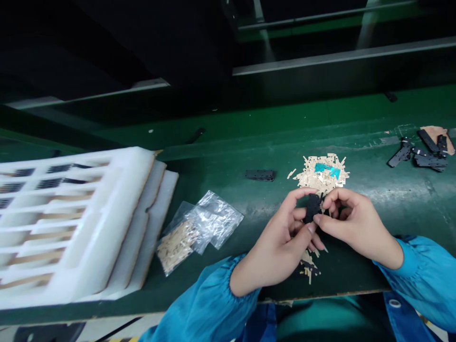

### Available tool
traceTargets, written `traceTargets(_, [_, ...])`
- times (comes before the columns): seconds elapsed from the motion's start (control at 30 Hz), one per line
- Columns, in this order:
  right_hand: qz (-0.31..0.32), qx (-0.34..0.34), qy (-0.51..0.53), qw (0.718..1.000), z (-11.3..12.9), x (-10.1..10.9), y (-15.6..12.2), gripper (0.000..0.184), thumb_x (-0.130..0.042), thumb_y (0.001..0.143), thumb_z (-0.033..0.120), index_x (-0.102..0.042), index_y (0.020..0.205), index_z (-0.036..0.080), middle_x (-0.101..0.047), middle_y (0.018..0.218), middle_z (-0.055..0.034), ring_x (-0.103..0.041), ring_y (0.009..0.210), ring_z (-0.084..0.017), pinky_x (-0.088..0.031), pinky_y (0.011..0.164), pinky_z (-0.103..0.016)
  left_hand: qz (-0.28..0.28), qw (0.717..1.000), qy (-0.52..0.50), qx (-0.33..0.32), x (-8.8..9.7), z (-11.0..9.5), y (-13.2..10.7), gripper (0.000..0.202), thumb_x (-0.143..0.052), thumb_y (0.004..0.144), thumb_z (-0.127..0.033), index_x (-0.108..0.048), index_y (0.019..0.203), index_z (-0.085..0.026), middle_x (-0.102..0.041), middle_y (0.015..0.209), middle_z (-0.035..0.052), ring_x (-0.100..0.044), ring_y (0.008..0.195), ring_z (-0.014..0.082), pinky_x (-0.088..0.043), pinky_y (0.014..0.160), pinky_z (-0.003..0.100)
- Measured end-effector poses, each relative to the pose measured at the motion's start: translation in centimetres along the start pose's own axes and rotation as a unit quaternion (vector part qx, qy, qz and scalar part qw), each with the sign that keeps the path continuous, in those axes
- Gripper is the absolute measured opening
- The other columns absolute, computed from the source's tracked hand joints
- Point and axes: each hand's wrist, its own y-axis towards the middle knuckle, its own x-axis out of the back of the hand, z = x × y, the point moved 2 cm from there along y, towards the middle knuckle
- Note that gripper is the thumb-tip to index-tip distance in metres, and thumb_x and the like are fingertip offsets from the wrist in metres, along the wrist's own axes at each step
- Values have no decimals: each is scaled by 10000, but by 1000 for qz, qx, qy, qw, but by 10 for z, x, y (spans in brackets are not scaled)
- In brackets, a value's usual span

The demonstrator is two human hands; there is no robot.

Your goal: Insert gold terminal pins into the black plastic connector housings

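A small black flat part (313,208) is held up between both hands, just above the green bench. My left hand (285,235) grips it from the left, thumb below and index finger over the top. From the right, my right hand (351,221) pinches at its edge with thumb and fingers; whether a smaller piece sits in that pinch is too small to tell. Behind the hands lies a heap of thin beige pieces (313,175) with bits of teal film (335,172) on top. A few more beige scraps (309,270) lie below the hands near the bench edge.
White foam trays (142,199) with slots are stacked at the left, some slots holding black parts. Clear plastic bags (217,218), one filled with beige pieces (176,247), lie beside them. A black part stack (261,175) sits mid-bench; several black parts (429,159) are at the right.
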Motion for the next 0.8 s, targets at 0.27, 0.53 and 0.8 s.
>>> traceTargets(0.27, [136,-11,123,983,6,6,4,205,-759,869,334,-652,773,187,-666,638,3,-564,605,-140,-445,605,-283,31,1000,3,2,2,-6,1,442,-511,1021,-152,-362,1426,-249,-649,983,37,-739,732,146,-569,649,231])
traceTargets(0.53, [120,19,142,982,5,7,1,258,-717,929,315,-596,734,197,-664,616,13,-550,576,-131,-430,575,-274,61,998,-21,1,4,-3,1,450,-532,1045,-280,-390,1472,-254,-648,965,31,-722,689,132,-589,667,254])
traceTargets(0.8, [56,113,33,992,5,9,0,215,-717,925,287,-643,749,189,-574,715,5,-499,654,-139,-389,582,-278,7,999,43,19,6,3,8,327,-481,1060,-428,-506,866,-165,-553,720,-25,-540,572,63,-452,555,169])
